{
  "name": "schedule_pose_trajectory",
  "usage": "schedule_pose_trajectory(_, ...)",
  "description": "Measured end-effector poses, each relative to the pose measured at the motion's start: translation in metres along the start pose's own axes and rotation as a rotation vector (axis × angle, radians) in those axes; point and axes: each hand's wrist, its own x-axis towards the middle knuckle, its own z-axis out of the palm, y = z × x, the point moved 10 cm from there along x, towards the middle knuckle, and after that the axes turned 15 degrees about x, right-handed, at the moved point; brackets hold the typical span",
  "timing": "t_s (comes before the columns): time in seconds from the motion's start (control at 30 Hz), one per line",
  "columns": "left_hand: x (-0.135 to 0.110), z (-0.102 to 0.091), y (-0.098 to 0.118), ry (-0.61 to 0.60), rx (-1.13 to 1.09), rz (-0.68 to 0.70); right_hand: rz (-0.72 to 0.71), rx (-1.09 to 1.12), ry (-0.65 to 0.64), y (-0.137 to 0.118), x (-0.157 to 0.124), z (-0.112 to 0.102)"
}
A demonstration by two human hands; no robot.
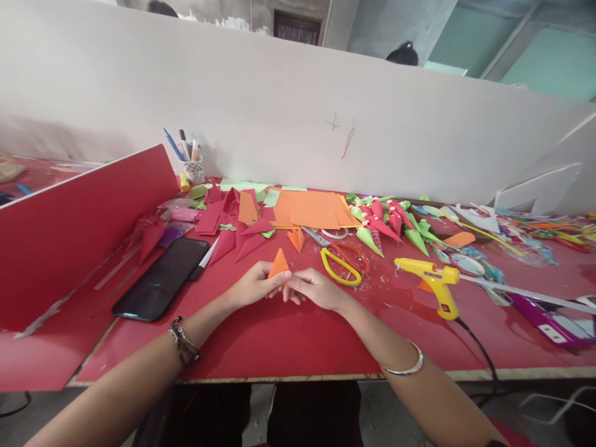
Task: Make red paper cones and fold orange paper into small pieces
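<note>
An orange folded paper triangle [279,263] points away from me, held low over the red table. My left hand [255,284] grips it, thumb on top near its lower edge. From the other side, my right hand [316,288] pinches the triangle's lower right corner; the undersides of both hands are hidden. Just beyond lies another folded orange paper piece [296,238]. Scissors with yellow and orange handles [342,268] rest to the right of my hands. Behind them is a stack of orange paper sheets [307,208], with red folded paper pieces [233,239] to its left.
A black phone [161,279] and a marker lie on the left, beside a red divider [88,230]. On the right are a yellow glue gun [431,279] with a cord and a purple device [547,323]. Red and green paper cones [386,220] and a pen cup [194,169] stand at the back.
</note>
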Motion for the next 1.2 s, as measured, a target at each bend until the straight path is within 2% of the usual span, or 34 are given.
schedule_pose_trajectory(0.1, 0.000, 0.001, 0.000, -0.005, 0.025, 0.005, 0.017, -0.052, -0.058, 0.001, -0.001, 0.008)
schedule_pose_trajectory(0.4, 0.000, -0.013, -0.015, 0.150, 0.288, -0.077, 0.042, -0.140, -0.027, 0.005, 0.000, 0.007)
schedule_pose_trajectory(0.47, 0.000, -0.015, -0.014, 0.166, 0.270, -0.084, 0.053, -0.150, -0.016, 0.005, 0.000, 0.006)
schedule_pose_trajectory(0.7, 0.002, -0.006, -0.001, 0.073, 0.058, 0.016, 0.044, -0.084, 0.013, 0.004, 0.000, 0.002)
schedule_pose_trajectory(1.03, 0.001, 0.000, -0.003, -0.004, 0.049, -0.010, 0.012, -0.079, -0.024, 0.001, 0.000, 0.003)
schedule_pose_trajectory(1.2, 0.000, -0.008, -0.010, 0.073, 0.037, -0.079, 0.010, -0.045, -0.036, -0.003, 0.000, 0.006)
